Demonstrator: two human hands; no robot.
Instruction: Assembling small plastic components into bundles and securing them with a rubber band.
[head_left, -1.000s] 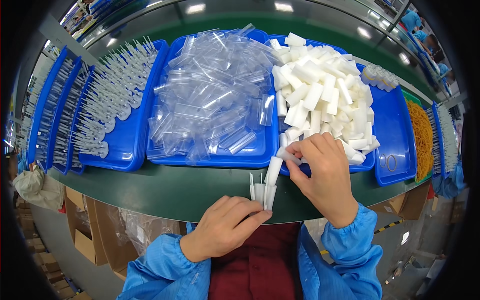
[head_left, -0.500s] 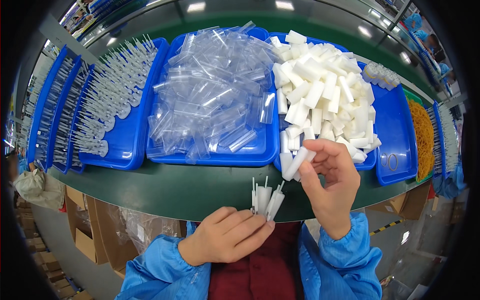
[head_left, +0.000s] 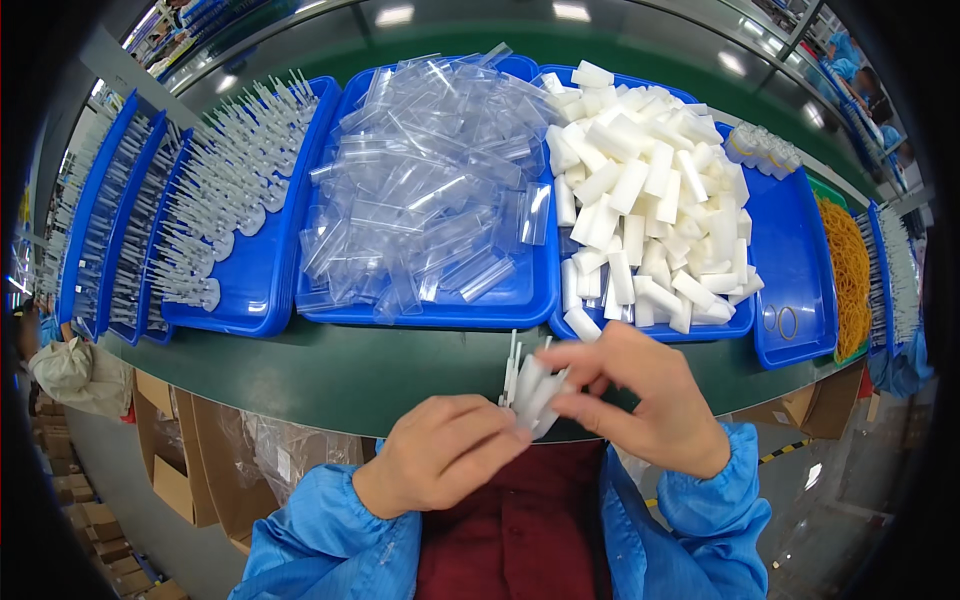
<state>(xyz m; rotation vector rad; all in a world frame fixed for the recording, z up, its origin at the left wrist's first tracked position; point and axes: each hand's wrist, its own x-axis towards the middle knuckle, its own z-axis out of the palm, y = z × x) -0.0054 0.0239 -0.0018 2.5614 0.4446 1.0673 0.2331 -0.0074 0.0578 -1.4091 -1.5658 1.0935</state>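
My left hand (head_left: 440,455) is closed around the lower ends of a small bunch of thin white rods (head_left: 512,365), which stand upright from the fingers. White foam tubes (head_left: 535,385) surround some of the rods. At the bunch's right side, my right hand (head_left: 650,400) pinches a foam tube between thumb and forefinger, next to a rod tip; motion blurs this spot. How far that tube sits over its rod I cannot tell. Beyond the hands, white foam tubes (head_left: 630,190) are heaped in a blue tray (head_left: 690,328).
Clear plastic sleeves (head_left: 430,180) fill the middle blue tray (head_left: 430,316). Rods with round bases (head_left: 235,170) stand in trays at left. At right, a blue tray (head_left: 785,240) holds capped clear pieces (head_left: 762,150) and two rings; yellow rubber bands (head_left: 845,270) lie beyond. Cardboard boxes (head_left: 170,450) stand below.
My right hand has come down and left from the foam heap to the bunch in my left hand, bringing a foam tube. The left hand has barely moved.
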